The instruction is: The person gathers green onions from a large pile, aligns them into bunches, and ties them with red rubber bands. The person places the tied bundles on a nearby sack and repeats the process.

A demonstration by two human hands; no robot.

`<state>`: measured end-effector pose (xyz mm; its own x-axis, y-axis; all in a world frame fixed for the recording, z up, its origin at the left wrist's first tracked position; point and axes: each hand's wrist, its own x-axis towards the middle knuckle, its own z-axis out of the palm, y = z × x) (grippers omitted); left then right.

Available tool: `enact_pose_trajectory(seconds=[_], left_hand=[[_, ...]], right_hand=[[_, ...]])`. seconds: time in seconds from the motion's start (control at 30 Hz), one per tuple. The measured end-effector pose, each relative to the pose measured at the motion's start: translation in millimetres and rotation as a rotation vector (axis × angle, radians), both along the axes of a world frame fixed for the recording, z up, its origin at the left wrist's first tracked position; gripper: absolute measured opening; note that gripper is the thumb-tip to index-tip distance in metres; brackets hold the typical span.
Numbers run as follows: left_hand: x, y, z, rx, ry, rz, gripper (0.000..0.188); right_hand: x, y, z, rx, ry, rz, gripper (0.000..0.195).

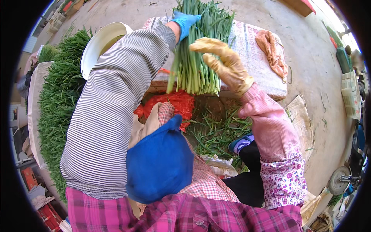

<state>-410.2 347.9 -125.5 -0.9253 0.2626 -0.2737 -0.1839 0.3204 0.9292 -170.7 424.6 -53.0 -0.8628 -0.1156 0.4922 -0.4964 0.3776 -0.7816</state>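
A thick bundle of green chives (200, 69), probably garlic chives, lies with its pale cut ends towards me and its leaves pointing away. My left hand (185, 23), in a blue glove, grips some of the stalks from above, about halfway along. A few stalks at the bundle's left side are blurred. My right hand (224, 62), in a stained yellowish glove, is just right of the stalks. Its fingers are curved and apart, with nothing between them. Beneath the bundle is a low bench covered with woven sacking (246, 43).
An orange cloth (271, 52) lies on the bench's right end. To my left stand a white bucket (87, 58) and a long mass of upright chives (58, 116). Red plastic strips or netting (185, 101) and loose leaf trimmings (214, 127) lie below the bench, near my foot.
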Motion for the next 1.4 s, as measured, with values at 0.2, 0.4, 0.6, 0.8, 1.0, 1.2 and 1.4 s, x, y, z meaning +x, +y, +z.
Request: enact_pose_trajectory(seconds=[0.2,0.4,0.6,0.8,1.0,1.2,1.4], left_hand=[[15.1,-46.2,22.2,0.297,-0.004,-0.481,0.044],[60.6,-66.6,60.4,0.350,0.307,-0.336,0.064],[91.0,-61.4,45.4,0.384,0.051,-0.918,0.057],[95.5,-66.9,32.6,0.324,0.209,-1.018,0.055],[105.3,-68.0,19.2,-0.026,0.708,-1.024,0.051],[114.3,-68.6,1.5,-0.359,1.111,-1.054,0.044],[118.5,-62.0,5.9,-0.390,1.086,-1.050,0.044]], right_hand=[[-12.4,-15.4,-44.0,0.519,0.041,0.110,0.029],[-12.1,-13.3,-59.8,0.439,-0.092,0.058,0.027],[-23.6,18.2,-31.6,-0.269,-0.352,0.245,0.031],[16.7,36.7,-21.2,-0.122,-0.448,-0.155,0.016],[24.8,-9.1,-40.5,-0.393,-0.745,-0.180,0.030],[22.6,61.7,-19.8,-0.201,-0.602,-0.302,0.019],[46.2,104.4,-79.6,0.297,-0.595,-0.542,0.026]])
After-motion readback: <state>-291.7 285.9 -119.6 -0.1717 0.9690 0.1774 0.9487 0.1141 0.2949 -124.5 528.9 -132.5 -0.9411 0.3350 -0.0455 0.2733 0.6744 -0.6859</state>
